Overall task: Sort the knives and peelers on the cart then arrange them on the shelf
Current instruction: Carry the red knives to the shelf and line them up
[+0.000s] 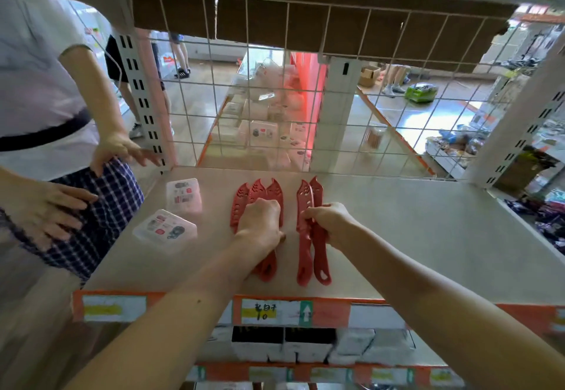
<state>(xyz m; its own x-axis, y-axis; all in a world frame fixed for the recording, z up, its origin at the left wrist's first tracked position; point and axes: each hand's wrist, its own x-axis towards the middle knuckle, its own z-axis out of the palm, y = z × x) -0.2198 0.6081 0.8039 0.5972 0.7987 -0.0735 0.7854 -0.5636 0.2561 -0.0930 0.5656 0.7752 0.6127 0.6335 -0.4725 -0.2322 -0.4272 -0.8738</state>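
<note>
Red knives on shelf [397, 230]: left group [244, 203] under curled left hand [263, 221]; right pair [312, 255] pinched by right hand [328, 221]. Price tag [260, 311]: "10".

Bare shelf [412, 237] right of knives [312, 237]

both forearms are bare up to the frame edge, no sleeves in view. the left hand [261, 221] and right hand [331, 221] seem to carry no rings or watch, though blur hides detail.
</note>
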